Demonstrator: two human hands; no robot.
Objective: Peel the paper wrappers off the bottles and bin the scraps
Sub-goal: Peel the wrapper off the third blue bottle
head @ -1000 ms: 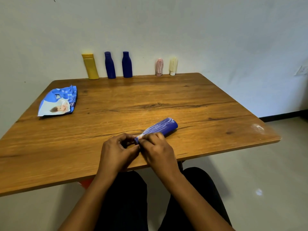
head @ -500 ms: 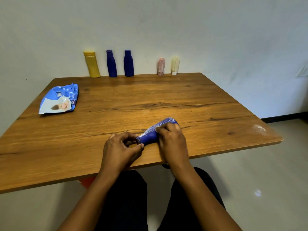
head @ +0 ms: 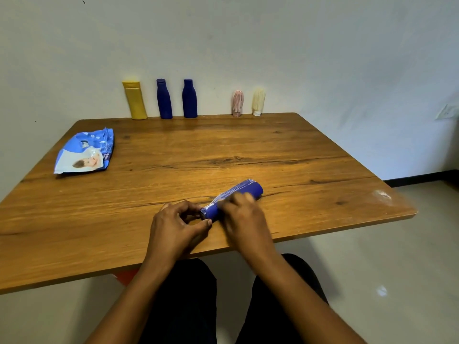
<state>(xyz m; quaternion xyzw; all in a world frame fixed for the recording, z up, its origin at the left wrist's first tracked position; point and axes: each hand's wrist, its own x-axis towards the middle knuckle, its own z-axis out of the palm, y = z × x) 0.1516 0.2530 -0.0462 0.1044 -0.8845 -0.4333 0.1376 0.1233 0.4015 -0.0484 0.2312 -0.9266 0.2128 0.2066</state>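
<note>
The left hand (head: 178,225) curls at the cap end of the bottle (head: 250,189), thumb tip against it (whether it pinches the wrapper (head: 233,192) I cannot tell). The blurred right hand (head: 244,216) clamps over the bottle's middle. The bottle lies near the front edge of the surface (head: 298,150) with its wrapper on, so peeling looks barely begun, and the next move calls for a freed edge to pull.

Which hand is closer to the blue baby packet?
Left. The left hand sits right of the blue baby packet; the right hand is farther right, on the wrapped blue bottle.
</note>
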